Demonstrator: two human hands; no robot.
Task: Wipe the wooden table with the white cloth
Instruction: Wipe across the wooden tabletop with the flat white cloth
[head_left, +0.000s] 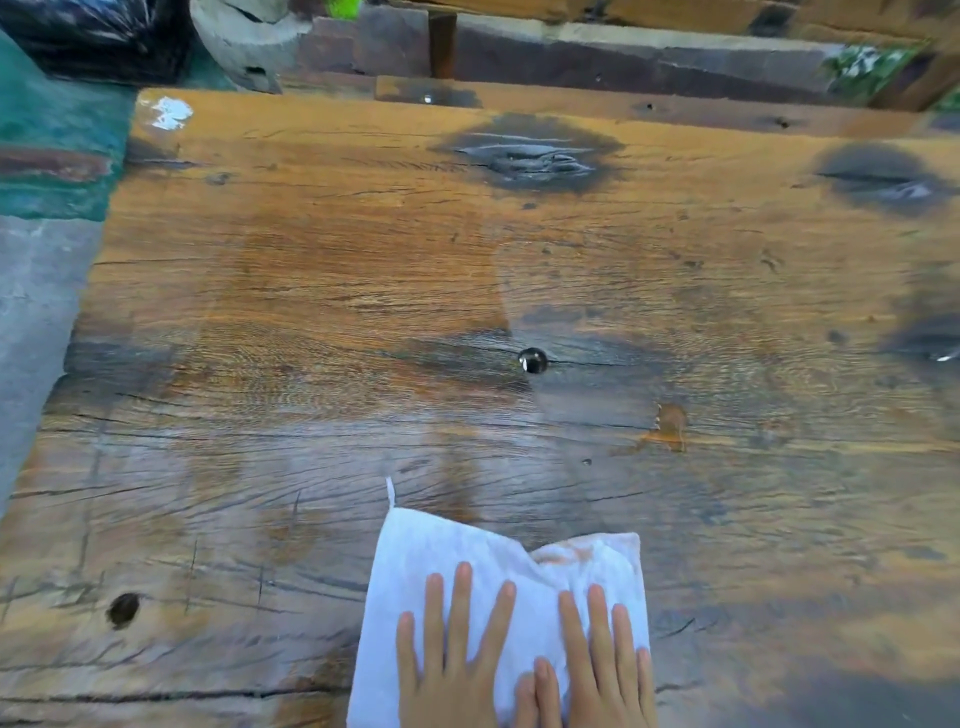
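white cloth flat, faintly stained

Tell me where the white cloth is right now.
In the head view the cloth lies flat on the table at the bottom centre, near its near edge, with the left hand and right hand pressing on it side by side.

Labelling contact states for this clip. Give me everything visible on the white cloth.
The white cloth lies flat on the wooden table at its near edge, cut off by the bottom of the picture. It looks like thin, soft fabric, folded, with a notch in its far edge and a small tag or thread sticking up at its far left corner. A faint orange-brown stain marks the far right part. The left hand and right hand press on it, fingers straight and spread.
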